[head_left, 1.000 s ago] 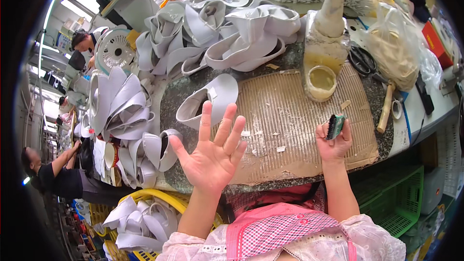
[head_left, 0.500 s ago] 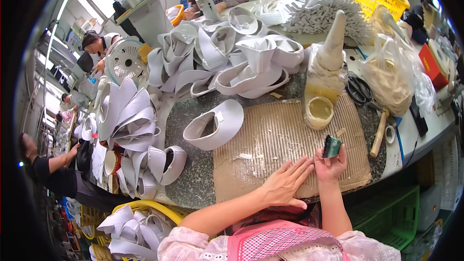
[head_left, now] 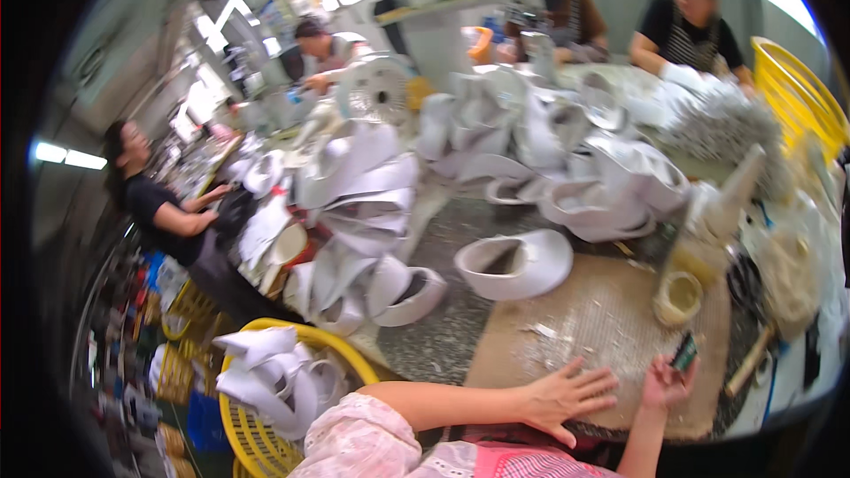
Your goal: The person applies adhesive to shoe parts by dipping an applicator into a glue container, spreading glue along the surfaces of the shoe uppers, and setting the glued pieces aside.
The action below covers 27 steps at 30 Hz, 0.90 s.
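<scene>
Okay so, my left hand (head_left: 569, 397) is spread wide over the cardboard (head_left: 611, 301) — right hand (head_left: 660, 384) grips a small dark-green thing (head_left: 683, 351).

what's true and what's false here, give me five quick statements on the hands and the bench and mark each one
1. The right hand holds a small green object. True.
2. The left hand is clenched into a tight fist. False: it is open, its fingers spread over the cardboard.
3. The yellow basket at lower left holds white pieces. True.
4. The wooden handle lies to the left of the cardboard. False: it lies to the right of it.
5. A white visor lies near the upper left part of the cardboard. True.
</scene>
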{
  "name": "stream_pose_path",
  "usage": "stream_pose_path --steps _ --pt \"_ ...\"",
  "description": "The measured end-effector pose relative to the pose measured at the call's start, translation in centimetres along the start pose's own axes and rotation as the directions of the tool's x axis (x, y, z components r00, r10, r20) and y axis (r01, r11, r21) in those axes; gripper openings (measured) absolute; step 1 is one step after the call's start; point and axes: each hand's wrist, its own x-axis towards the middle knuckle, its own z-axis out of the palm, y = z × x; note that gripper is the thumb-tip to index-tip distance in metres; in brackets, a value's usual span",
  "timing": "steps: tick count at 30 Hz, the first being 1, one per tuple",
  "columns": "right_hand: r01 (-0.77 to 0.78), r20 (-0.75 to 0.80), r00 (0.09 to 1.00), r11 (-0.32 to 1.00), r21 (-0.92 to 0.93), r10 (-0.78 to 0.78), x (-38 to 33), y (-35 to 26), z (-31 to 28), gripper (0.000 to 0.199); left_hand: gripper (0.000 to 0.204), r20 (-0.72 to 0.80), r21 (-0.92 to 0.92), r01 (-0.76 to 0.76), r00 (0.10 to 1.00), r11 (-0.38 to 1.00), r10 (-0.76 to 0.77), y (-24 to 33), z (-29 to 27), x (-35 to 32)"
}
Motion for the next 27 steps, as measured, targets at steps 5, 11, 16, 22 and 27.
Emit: stream_pose_path --steps 5,11,16,22,27 --pt "-0.04 -0.07 0.997 0.997 0.073 0.045 -0.9 0.4 3.3 0.024 0.082 -0.047 -0.057 -0.057 0.997 0.997 0.054 -0.8 1.4 -5.9" --pt "-0.012 0.121 0.993 1.0 -0.025 0.015 -0.7 0.5 1.8 0.026 0.072 -0.013 -0.368 0.258 0.959 0.893 -0.283 0.7 -1.8 -8.6" --pt "-0.198 0.063 0.978 0.98 -0.026 0.199 -1.7 -0.2 2.3 0.019 0.05 -0.444 -0.668 0.093 0.747 0.738 -0.496 0.3 -3.4 -6.8" --pt "-0.17 0.143 0.97 0.97 -0.171 0.195 0.3 -1.1 -3.6 0.021 0.043 -0.224 -0.586 0.096 0.935 0.805 -0.275 1.1 -0.7 -5.5" --pt "-0.205 0.165 0.96 0.968 -0.144 0.228 -0.5 -0.7 -1.1 0.021 0.041 -0.321 -0.556 0.073 0.9 0.828 -0.294 1.1 0.7 -5.9"
